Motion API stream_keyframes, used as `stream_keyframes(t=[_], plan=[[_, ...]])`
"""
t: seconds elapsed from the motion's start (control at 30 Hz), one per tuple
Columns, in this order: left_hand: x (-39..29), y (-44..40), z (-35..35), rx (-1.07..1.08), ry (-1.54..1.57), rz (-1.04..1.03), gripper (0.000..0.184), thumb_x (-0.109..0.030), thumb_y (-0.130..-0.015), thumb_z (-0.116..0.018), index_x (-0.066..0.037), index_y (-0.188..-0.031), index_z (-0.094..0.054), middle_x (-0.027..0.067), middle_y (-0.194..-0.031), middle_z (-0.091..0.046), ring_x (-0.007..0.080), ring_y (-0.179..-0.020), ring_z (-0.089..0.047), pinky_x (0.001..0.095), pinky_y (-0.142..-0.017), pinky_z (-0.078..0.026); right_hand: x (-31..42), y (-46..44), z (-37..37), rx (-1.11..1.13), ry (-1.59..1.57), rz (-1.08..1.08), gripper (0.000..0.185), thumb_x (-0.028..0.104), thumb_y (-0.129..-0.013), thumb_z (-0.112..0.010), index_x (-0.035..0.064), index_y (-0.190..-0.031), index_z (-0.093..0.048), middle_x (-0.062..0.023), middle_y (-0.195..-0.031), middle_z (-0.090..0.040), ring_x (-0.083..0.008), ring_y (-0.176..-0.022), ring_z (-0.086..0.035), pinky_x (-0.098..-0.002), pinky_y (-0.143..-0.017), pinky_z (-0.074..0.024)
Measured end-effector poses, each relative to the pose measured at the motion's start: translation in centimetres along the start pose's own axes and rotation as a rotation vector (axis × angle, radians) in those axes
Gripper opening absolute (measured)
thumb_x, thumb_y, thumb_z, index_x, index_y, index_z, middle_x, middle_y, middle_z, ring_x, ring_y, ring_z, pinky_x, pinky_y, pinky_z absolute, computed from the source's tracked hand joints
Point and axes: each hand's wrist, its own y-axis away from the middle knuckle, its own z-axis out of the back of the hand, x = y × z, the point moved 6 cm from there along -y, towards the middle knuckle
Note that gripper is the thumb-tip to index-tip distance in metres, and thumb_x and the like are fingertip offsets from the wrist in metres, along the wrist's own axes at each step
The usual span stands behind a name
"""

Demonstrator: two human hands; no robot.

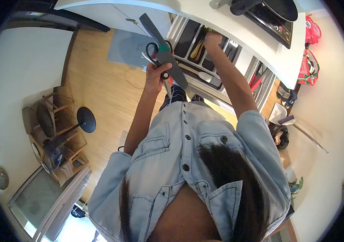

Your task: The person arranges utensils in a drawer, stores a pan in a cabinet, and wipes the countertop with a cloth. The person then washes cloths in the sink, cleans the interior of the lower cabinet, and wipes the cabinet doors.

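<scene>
My left hand (154, 78) is closed around a bundle: a long dark grey strip (175, 72) with a green band, and scissors (152, 50) with black handles. An orange item shows just below the fingers. An open drawer (227, 97) with a light cutlery tray lies ahead. My right hand (213, 40) reaches into the tray, beside gold-coloured cutlery (197, 51); its fingertips are hidden, so what they hold, if anything, does not show. A spatula with a pale head (205, 76) lies in the front compartment.
The white countertop (275, 48) overhangs the drawer and bears a black pan (283, 9). Red-handled utensils (256, 82) lie at the drawer's right. A dustpan (277, 113) and a red bag (309, 68) are at the right. Wooden chairs (59, 133) stand at the left.
</scene>
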Motion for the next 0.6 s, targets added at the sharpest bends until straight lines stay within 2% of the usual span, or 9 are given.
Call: stream_keyframes(t=[0.1, 0.17, 0.23, 0.3, 0.33, 0.43, 0.5, 0.57, 0.6], plan=[[0.6, -0.4, -0.8, 0.034, -0.105, -0.039, 0.065, 0.007, -0.064, -0.067, -0.007, -0.122, -0.041, 0.0089, -0.096, -0.060, 0.0171, -0.087, -0.059, 0.0294, -0.075, -0.049, 0.3, 2.6, -0.4, 0.330, -0.093, 0.041, 0.038, 0.023, -0.076, -0.063, -0.0042, -0.102, -0.056, -0.0152, -0.097, -0.061, -0.0195, -0.077, -0.059, -0.0294, -0.063, -0.0481], [0.7, -0.4, -2.7, 0.098, -0.224, -0.121, 0.063, 0.005, -0.065, -0.068, -0.006, -0.121, -0.042, 0.0076, -0.095, -0.060, 0.0144, -0.083, -0.059, 0.0277, -0.072, -0.049, 6.7, 9.6, 1.4, 0.686, -0.468, -0.073, 0.031, 0.020, -0.079, -0.060, 0.0024, -0.104, -0.057, -0.0108, -0.091, -0.062, -0.0104, -0.065, -0.057, -0.0210, -0.053, -0.0449], [1.8, -0.3, -3.7, 0.176, -0.515, 0.027, 0.061, 0.001, -0.066, -0.069, -0.005, -0.122, -0.044, 0.0022, -0.085, -0.061, 0.0081, -0.066, -0.055, 0.0213, -0.059, -0.044, 11.4, 13.4, 5.0, 0.856, -0.360, 0.083, 0.031, 0.022, -0.078, -0.064, 0.0042, -0.101, -0.057, -0.0050, -0.078, -0.060, -0.0073, -0.059, -0.055, -0.0187, -0.048, -0.0419], [2.9, 0.4, -7.1, 0.315, -0.803, 0.144, 0.063, -0.001, -0.068, -0.069, -0.005, -0.125, -0.043, 0.0006, -0.080, -0.061, 0.0067, -0.055, -0.051, 0.0204, -0.050, -0.041, 11.9, 13.3, 10.0, 0.702, 0.083, 0.239, 0.027, 0.022, -0.074, -0.068, 0.0051, -0.091, -0.056, -0.0009, -0.068, -0.055, -0.0055, -0.055, -0.053, -0.0184, -0.043, -0.0394], [2.8, 1.2, -10.0, 0.422, -0.719, 0.141, 0.069, -0.004, -0.069, -0.069, -0.008, -0.130, -0.037, -0.0035, -0.071, -0.057, 0.0037, -0.048, -0.040, 0.0191, -0.043, -0.033, 12.9, 13.5, 11.9, 0.652, 0.024, 0.254, 0.030, 0.025, -0.071, -0.071, 0.0043, -0.084, -0.054, -0.0004, -0.065, -0.054, -0.0059, -0.050, -0.052, -0.0180, -0.041, -0.0374], [4.2, 1.5, -11.7, 0.570, -0.658, 0.203, 0.070, -0.005, -0.070, -0.067, -0.009, -0.131, -0.035, -0.0008, -0.079, -0.061, 0.0040, -0.052, -0.047, 0.0187, -0.045, -0.035, 12.8, 12.3, 18.0, 0.532, 0.002, 0.235, 0.027, 0.020, -0.072, -0.072, 0.0016, -0.083, -0.055, -0.0013, -0.067, -0.055, -0.0060, -0.047, -0.050, -0.0184, -0.042, -0.0378], [4.2, 0.7, -11.4, 0.448, -0.561, 0.150, 0.070, -0.004, -0.070, -0.067, -0.008, -0.131, -0.034, 0.0046, -0.091, -0.061, 0.0096, -0.063, -0.054, 0.0228, -0.054, -0.043, 14.5, 12.8, 22.7, 0.432, 0.066, 0.258, 0.023, 0.013, -0.073, -0.070, 0.0011, -0.086, -0.057, -0.0014, -0.068, -0.057, -0.0059, -0.049, -0.051, -0.0180, -0.045, -0.0387], [4.2, -0.1, -10.7, 0.320, -0.459, 0.095, 0.069, -0.004, -0.070, -0.066, -0.006, -0.131, -0.033, 0.0101, -0.103, -0.061, 0.0152, -0.075, -0.062, 0.0270, -0.064, -0.050, 15.7, 14.0, 25.7, 0.381, -0.073, 0.338, 0.021, 0.009, -0.073, -0.069, 0.0009, -0.089, -0.058, -0.0020, -0.067, -0.058, -0.0059, -0.051, -0.052, -0.0178, -0.047, -0.0391], [4.0, -0.6, -10.1, 0.324, -0.447, 0.049, 0.068, -0.004, -0.069, -0.067, -0.007, -0.129, -0.036, 0.0111, -0.105, -0.060, 0.0194, -0.080, -0.062, 0.0317, -0.073, -0.050, 15.4, 14.2, 26.9, 0.354, 0.015, 0.306, 0.020, 0.003, -0.073, -0.066, 0.0011, -0.091, -0.059, -0.0041, -0.076, -0.060, -0.0083, -0.062, -0.056, -0.0205, -0.056, -0.0436]])
